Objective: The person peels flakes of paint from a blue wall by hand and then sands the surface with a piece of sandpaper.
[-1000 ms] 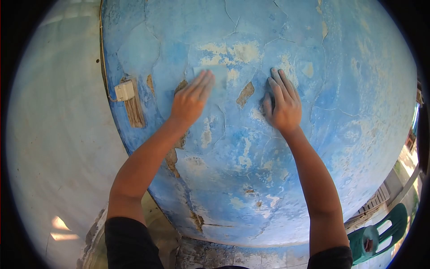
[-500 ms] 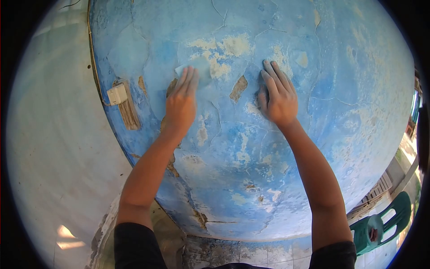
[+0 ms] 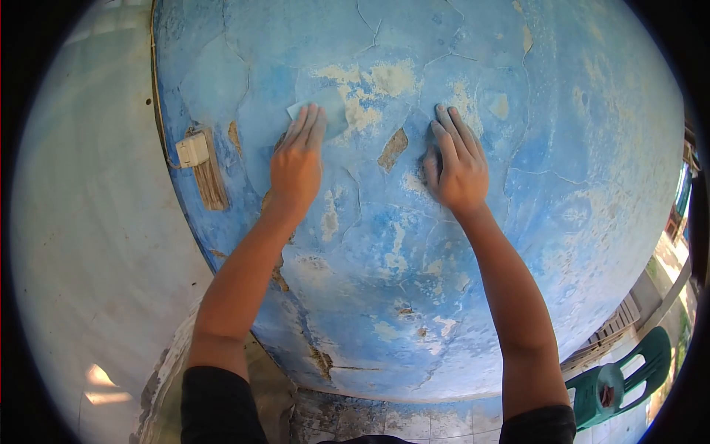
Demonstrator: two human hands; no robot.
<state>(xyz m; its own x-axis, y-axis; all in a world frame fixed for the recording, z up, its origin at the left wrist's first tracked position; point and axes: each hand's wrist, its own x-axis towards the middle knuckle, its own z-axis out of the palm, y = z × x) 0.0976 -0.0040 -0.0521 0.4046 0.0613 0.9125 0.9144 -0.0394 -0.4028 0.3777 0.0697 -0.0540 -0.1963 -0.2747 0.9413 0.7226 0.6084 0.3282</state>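
Observation:
A cracked, peeling blue wall (image 3: 414,244) fills the middle of the head view. My left hand (image 3: 297,166) lies on it with fingers extended upward, pressing a pale blue-grey sheet (image 3: 335,115) flat against the paint. Part of that sheet is hidden under the fingers. To the right, my right hand (image 3: 460,159) rests on the wall with its fingers stretched out and nothing visible in it; its fingertips look dusty. Between the two hands is a bare brown patch (image 3: 393,150) where the paint has chipped off.
A white switch box (image 3: 192,150) on a wooden block (image 3: 211,181) is fixed at the left, beside a cable along the wall's edge. A pale wall (image 3: 96,222) stands further left. At the lower right is a green plastic chair (image 3: 643,370), above floor tiles (image 3: 407,424).
The camera view has shifted slightly. Both hands stay on the wall in nearly the same places, with the sheet still under my left hand.

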